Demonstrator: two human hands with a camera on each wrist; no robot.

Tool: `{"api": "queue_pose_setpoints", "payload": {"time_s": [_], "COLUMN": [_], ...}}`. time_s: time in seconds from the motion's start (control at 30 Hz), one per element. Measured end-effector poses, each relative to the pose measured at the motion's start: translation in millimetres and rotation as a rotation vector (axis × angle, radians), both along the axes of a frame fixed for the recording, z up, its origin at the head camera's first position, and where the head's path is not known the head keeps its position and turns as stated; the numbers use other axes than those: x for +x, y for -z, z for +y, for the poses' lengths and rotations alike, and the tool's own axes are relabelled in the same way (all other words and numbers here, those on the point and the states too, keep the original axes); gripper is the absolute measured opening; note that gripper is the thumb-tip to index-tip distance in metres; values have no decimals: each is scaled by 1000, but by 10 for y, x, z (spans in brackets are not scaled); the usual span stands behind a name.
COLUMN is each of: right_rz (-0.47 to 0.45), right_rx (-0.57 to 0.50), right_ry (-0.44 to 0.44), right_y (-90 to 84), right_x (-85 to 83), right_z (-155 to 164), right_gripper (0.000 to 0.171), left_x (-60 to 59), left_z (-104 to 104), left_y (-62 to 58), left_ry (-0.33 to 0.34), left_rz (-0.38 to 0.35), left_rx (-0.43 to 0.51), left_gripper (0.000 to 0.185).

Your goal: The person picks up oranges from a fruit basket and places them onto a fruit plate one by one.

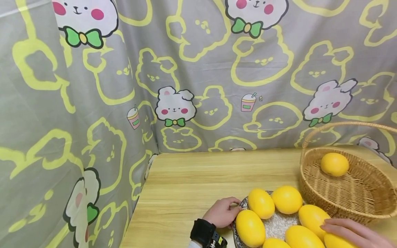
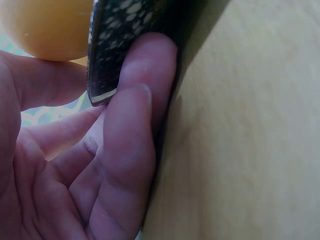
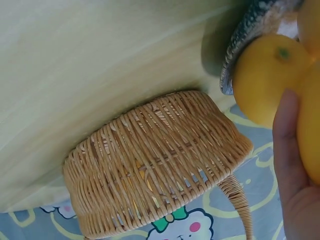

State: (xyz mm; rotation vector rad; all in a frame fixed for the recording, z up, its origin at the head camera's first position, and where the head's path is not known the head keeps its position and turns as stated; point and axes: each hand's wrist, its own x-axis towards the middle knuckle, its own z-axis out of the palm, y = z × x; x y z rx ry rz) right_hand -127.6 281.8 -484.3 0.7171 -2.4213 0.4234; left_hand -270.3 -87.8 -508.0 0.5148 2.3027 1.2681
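Observation:
Several yellow citrus fruits (image 1: 250,228) lie around a speckled dark-and-white plate (image 1: 280,225) at the bottom of the head view. At its left rim my left hand (image 1: 221,212) grips the plate. The left wrist view shows the thumb above the rim and fingers (image 2: 131,130) beneath it, close to the tabletop. My right hand (image 1: 356,231) holds a yellow fruit (image 1: 338,241) at the plate's right side, its fingertips touching a neighbouring fruit (image 1: 314,218). In the right wrist view, one finger (image 3: 286,135) lies between two fruits; the rest of the hand is cut off.
A wicker basket (image 1: 338,203) with a tall handle stands behind and right of the plate, one yellow fruit (image 1: 335,164) inside. The wooden table (image 1: 186,182) meets a patterned grey curtain (image 1: 211,137) at the back and left. A black band (image 1: 203,232) circles the left wrist.

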Motion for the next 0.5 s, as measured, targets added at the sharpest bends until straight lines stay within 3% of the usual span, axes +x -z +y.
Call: {"api": "queue_pose_setpoints", "payload": {"time_s": [0.2,0.33,0.5], "right_rz": [36,10,53], "right_rx": [31,67,-50], "right_ry": [-169,-184,-284], "right_y": [85,156,208], "right_x": [-91,-100,-87], "right_z": [84,146,65], "right_gripper": [88,90,78], "left_x": [-5,-7,-6], "left_z": [0,2,8], "left_y": [1,-3,6], "left_ry": [-1,0,-6], "left_rz": [9,11,-4], "left_rx": [5,7,12], "left_gripper": [28,27,27]}}
